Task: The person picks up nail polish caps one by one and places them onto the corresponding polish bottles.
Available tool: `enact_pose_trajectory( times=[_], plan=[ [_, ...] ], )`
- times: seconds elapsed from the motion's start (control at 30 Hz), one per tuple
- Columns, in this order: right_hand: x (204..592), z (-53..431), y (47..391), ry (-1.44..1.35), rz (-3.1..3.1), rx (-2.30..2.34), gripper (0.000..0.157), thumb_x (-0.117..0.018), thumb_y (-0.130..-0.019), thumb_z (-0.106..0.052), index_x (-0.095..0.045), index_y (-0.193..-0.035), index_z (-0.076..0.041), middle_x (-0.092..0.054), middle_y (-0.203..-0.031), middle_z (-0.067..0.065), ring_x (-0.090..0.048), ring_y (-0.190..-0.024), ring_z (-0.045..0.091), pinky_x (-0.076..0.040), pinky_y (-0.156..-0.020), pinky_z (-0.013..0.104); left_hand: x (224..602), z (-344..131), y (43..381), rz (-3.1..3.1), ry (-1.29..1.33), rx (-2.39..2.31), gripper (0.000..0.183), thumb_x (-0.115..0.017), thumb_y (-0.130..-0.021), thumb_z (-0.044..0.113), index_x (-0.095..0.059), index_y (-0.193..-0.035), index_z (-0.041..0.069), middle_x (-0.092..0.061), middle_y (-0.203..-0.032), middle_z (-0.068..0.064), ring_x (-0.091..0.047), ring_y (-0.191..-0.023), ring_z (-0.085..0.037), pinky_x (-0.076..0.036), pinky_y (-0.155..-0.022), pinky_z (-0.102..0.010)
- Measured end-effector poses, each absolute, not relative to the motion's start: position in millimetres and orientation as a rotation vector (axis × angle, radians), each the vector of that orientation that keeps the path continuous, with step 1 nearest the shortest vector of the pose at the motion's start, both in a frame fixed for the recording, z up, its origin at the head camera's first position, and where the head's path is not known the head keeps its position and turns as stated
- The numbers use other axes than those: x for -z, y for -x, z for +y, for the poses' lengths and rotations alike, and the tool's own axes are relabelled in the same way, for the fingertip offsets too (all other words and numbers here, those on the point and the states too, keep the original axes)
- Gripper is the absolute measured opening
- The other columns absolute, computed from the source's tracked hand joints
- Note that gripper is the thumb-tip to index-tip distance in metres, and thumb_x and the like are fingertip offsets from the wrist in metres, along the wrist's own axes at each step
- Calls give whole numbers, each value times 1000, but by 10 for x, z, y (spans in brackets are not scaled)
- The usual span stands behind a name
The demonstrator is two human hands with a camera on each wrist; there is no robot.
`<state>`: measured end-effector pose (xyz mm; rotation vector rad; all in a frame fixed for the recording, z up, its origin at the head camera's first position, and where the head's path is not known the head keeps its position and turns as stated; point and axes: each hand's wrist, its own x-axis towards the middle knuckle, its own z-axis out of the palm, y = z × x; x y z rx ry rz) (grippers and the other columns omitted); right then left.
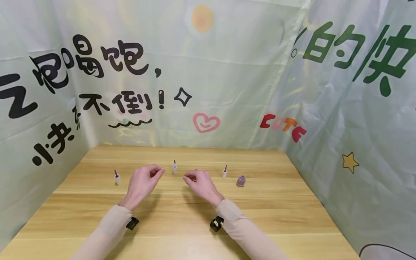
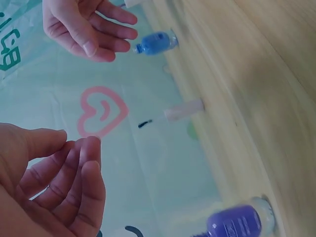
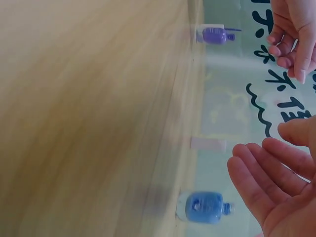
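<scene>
My left hand [image 1: 144, 181] hovers above the table, fingers loosely bent and nothing visible in them. My right hand [image 1: 202, 185] is also raised, thumb apart from the bent fingers in the right wrist view, and holds nothing. Between and beyond the hands, a white nail polish cap [image 1: 174, 169] stands with its dark-tipped brush [image 2: 144, 124] pointing up. Nearest the right hand is an uncapped blue nail polish bottle [image 3: 205, 207], mostly hidden behind that hand in the head view. An uncapped purple nail polish bottle [image 2: 234, 222] stands near the left hand, hidden from the head view.
Another upright brush cap [image 1: 117, 179] stands at the left, and one more brush cap [image 1: 224, 173] at the right. Beside the latter is an open mauve polish bottle [image 1: 241, 181]. Printed cloth [image 1: 234, 79] walls the wooden table [image 1: 175, 231] at the back and sides.
</scene>
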<state>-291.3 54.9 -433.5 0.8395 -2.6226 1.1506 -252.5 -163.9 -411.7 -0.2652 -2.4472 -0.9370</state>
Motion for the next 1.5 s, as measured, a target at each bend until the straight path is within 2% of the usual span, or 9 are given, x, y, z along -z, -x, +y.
enact_pose_trajectory(
  times=[0.17,0.47,0.6,0.8,1.07,1.27,1.5],
  plan=[
    [4353,450,2919,-841,-2648,-1189,21,-59,-89,-24,-69,-99,-9,-66,-88,-5,-59,-77,3,-47,-66,18,4131,-1756,2528,-2464,251,975,12,-63,-86,24,-69,-80,15,-60,-64,6,-51,-51,-8,-42,-48,-26],
    [4420,339,2934,-844,-2679,-1222,17,-62,-87,-22,-70,-96,-10,-66,-84,-9,-58,-73,1,-47,-63,18,4165,-1969,2513,-2487,191,1161,15,-61,-87,27,-68,-82,15,-62,-65,4,-57,-53,-11,-44,-43,-27],
    [4445,275,2944,-841,-2691,-1270,18,-62,-87,-22,-70,-97,-10,-66,-84,-9,-58,-71,1,-47,-61,18,4226,-2114,2514,-2474,157,1301,16,-62,-87,27,-68,-85,12,-63,-65,-1,-60,-56,-18,-48,-44,-33],
    [4446,166,2955,-849,-2686,-1352,19,-63,-86,-20,-69,-97,-7,-66,-85,-7,-59,-71,3,-47,-60,19,4260,-2331,2529,-2453,148,1506,22,-64,-85,28,-67,-88,7,-65,-74,-14,-63,-65,-31,-51,-56,-41],
    [4520,44,3000,-841,-2684,-1456,19,-66,-84,-16,-69,-98,-4,-66,-82,-6,-60,-70,4,-48,-62,19,4280,-2574,2505,-2486,182,1500,26,-64,-85,28,-66,-94,4,-66,-83,-16,-63,-70,-24,-52,-59,-32],
    [4602,-119,3026,-727,-2651,-1720,16,-68,-80,-8,-69,-94,-1,-66,-77,-2,-62,-65,14,-51,-54,24,4330,-2739,2429,-2528,146,1517,30,-65,-84,30,-66,-98,3,-66,-91,-16,-63,-74,-21,-51,-63,-32],
    [4623,-331,3001,-611,-2609,-1926,16,-70,-75,-1,-68,-91,1,-65,-73,1,-63,-64,17,-52,-57,30,4415,-2890,2382,-2551,129,1554,33,-66,-83,27,-65,-98,-2,-64,-90,-22,-63,-72,-20,-52,-63,-32]
  ],
)
